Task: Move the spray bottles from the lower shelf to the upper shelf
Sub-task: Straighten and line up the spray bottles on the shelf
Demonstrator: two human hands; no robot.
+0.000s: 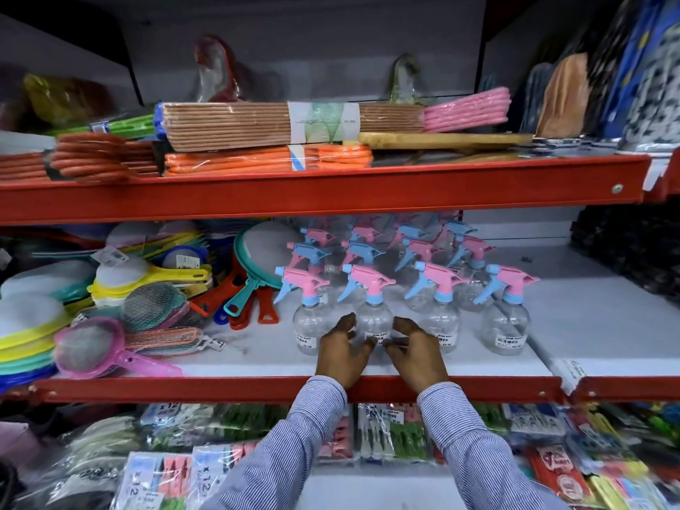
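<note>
My left hand point(342, 349) and right hand point(417, 353) are open, cupped either side of a front-row bottle point(373, 311) on the lower shelf point(257, 357), not yet gripping; next I'd close on it and lift to the crowded upper shelf point(478, 178).
</note>
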